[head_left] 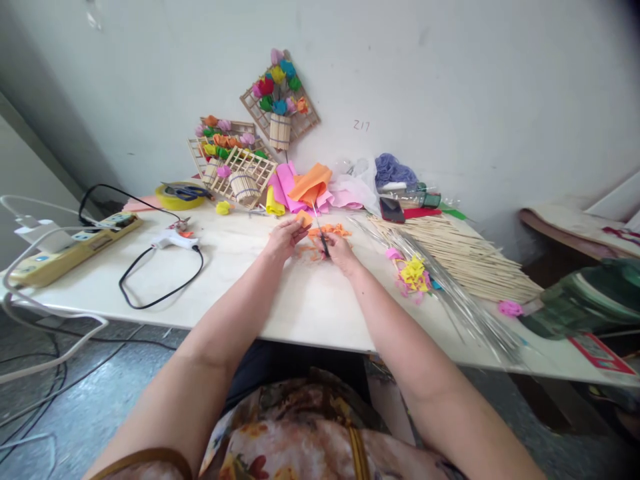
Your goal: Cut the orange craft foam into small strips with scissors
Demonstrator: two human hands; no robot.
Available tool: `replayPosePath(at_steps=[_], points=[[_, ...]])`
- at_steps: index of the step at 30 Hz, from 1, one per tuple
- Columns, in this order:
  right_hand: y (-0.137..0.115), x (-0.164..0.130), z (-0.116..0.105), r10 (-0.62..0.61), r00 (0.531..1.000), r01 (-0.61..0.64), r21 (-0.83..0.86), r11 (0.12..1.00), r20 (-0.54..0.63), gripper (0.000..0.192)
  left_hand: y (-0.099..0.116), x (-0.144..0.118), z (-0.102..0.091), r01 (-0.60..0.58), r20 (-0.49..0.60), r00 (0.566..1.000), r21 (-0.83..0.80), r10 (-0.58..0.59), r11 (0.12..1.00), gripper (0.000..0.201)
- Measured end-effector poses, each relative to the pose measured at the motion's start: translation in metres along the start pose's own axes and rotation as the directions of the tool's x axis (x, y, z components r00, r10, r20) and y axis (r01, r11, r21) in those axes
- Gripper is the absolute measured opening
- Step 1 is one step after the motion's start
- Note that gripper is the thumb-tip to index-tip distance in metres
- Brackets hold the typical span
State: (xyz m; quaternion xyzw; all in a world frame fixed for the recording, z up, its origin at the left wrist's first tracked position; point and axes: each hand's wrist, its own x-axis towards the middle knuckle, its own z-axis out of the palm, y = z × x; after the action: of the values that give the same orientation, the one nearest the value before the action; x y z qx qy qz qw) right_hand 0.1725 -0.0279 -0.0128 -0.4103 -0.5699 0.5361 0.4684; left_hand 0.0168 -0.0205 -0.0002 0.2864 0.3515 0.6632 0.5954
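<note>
Between the fingers of my left hand (287, 239) is a small piece of orange crepe paper (303, 218). My right hand (338, 253) grips a pair of scissors (323, 241) by dark handles, its blades pointing up and away, close to the right of the paper. Orange paper scraps (336, 230) lie on the white table around and under the scissors. Behind the hands rests a larger folded sheet of orange crepe paper (311, 183), on top of pink crepe paper (284, 181).
Left are a glue gun (175, 240), a power strip (75, 250) and blue-handled scissors (187, 192) on yellow tape (170, 198). Stick-frame flower baskets (244, 183) lean at the wall. Right lie thin sticks (465, 260), wires (450, 287), a phone (391, 209) and a green bottle (575, 300).
</note>
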Motion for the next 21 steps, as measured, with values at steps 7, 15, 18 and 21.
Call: replayPosePath(at_steps=[7, 15, 18, 21], points=[[-0.006, -0.01, 0.005, -0.001, 0.998, 0.0, 0.013, 1.0, 0.07, 0.031, 0.001, -0.005, 0.004, 0.031, 0.003, 1.0, -0.027, -0.031, 0.999, 0.011], [-0.009, -0.015, 0.005, 0.033, 0.997, -0.036, 0.034, 0.999, 0.067, 0.022, 0.001, -0.007, 0.005, 0.019, 0.019, 1.0, -0.019, -0.019, 1.0, 0.008], [-0.007, -0.014, 0.005, 0.025, 0.997, -0.028, 0.052, 0.998, 0.07, 0.017, 0.0, -0.007, 0.005, 0.018, 0.019, 1.0, -0.029, -0.018, 0.999, 0.009], [-0.005, -0.014, 0.005, 0.031, 0.997, -0.035, 0.051, 0.998, 0.071, 0.02, -0.002, -0.007, 0.005, 0.028, -0.001, 1.0, -0.037, -0.028, 0.999, 0.009]])
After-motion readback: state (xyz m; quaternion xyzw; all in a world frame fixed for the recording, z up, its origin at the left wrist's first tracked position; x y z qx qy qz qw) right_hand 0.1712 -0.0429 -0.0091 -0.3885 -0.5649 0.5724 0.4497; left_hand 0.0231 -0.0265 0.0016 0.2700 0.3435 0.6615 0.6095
